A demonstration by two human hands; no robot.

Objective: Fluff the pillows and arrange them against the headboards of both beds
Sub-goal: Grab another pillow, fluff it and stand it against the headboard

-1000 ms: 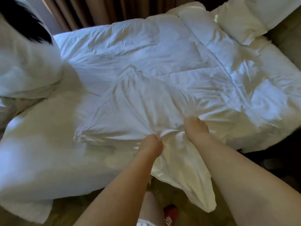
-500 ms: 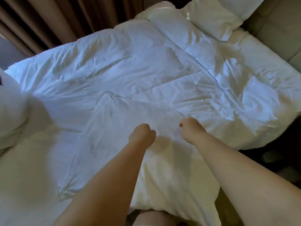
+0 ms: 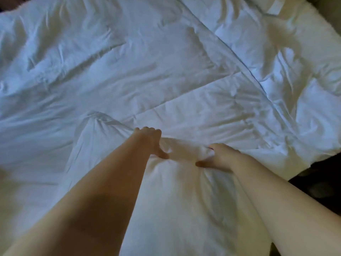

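I saw both arms stretched forward, left hand (image 3: 149, 143) and right hand (image 3: 219, 157) side by side, each clutching the pillow (image 3: 184, 209) at its far edge. The pillow lay white and dented on the duvet (image 3: 129, 71).

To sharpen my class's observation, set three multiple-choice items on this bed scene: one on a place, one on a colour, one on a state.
1. The near pillow lies: A on the duvet; B on the floor; C on a chair.
2. The pillow is: A red; B white; C striped.
3. The left hand and right hand: A hang free; B lie flat beside the pillow; C grip the pillow.
Answers: 1 A, the duvet spreads out beyond it; 2 B, it is plain white cloth; 3 C, thumbs and fingers dig into it.
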